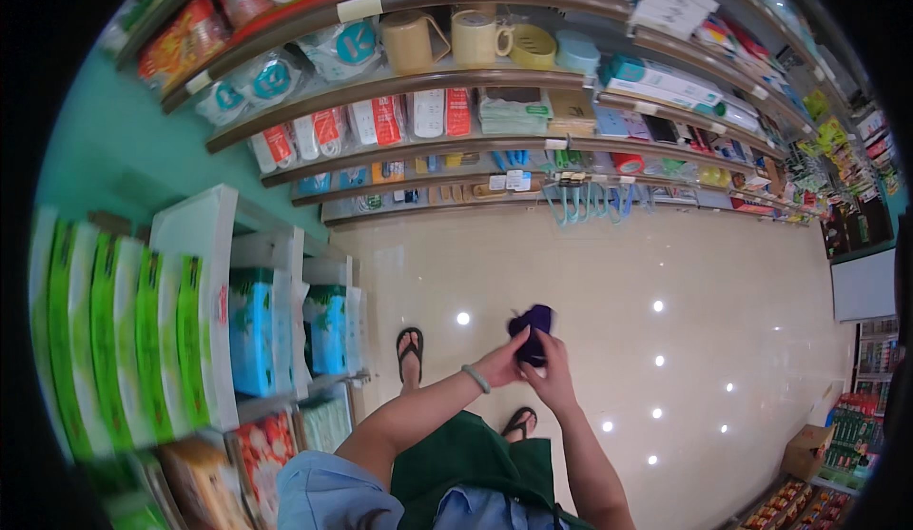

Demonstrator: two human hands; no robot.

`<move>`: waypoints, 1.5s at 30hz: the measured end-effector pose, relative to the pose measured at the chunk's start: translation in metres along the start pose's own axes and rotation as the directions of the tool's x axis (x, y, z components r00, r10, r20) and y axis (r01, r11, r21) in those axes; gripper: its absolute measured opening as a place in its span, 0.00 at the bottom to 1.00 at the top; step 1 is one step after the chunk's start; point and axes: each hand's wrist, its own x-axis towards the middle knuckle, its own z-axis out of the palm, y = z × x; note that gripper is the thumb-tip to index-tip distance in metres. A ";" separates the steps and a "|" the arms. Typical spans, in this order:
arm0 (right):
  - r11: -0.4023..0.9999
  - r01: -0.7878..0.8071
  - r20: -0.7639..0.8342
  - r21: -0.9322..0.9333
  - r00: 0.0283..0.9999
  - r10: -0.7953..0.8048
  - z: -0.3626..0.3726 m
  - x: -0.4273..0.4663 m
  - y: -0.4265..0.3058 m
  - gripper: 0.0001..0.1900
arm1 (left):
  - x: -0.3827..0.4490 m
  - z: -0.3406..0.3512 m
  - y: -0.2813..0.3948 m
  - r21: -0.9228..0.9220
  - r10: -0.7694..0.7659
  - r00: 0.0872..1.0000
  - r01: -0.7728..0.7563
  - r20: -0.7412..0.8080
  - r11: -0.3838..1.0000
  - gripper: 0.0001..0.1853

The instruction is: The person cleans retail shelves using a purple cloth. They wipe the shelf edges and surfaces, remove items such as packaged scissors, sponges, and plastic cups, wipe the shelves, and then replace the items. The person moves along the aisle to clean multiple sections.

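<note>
A small dark purple cloth item is held out over the tiled floor between both hands; its exact kind cannot be told. My left hand, with a pale green bangle on the wrist, grips its lower left side. On its lower right side, my right hand has its fingers closed on the same cloth. The two hands are close together at the item's lower end. Below them are a dark green apron and feet in black flip-flops.
Curved-looking store shelves with mugs, power strips and packaged goods run across the front. Green-and-white packs and blue packs stand at the left. A cardboard box sits at lower right near more stocked racks.
</note>
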 end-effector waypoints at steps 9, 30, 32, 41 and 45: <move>0.978 -0.192 -0.009 -0.082 0.981 0.192 -0.219 -0.125 0.093 0.17 | -0.088 -0.037 -0.064 0.299 0.557 0.461 -0.521 -0.691 0.800 0.24; 0.689 -0.361 0.151 -0.629 0.812 0.564 -0.248 -0.398 0.200 0.16 | -0.474 -0.193 -0.572 0.102 0.038 -0.218 -0.288 -0.975 0.952 0.35; 0.811 -0.230 0.135 -0.538 0.926 0.352 -0.218 -0.327 0.155 0.16 | -0.468 -0.205 -0.585 0.191 0.109 -0.214 -0.413 -0.971 0.891 0.36; 0.951 -0.305 0.253 -0.044 0.918 0.305 -0.094 -0.068 0.019 0.13 | -0.391 -0.232 -0.508 0.329 0.167 -0.395 -0.390 -0.904 0.860 0.39; 0.954 -0.295 0.363 0.050 0.896 0.258 -0.046 0.076 0.023 0.13 | -0.330 -0.212 -0.475 0.256 -0.024 -0.458 -0.538 -0.889 0.803 0.38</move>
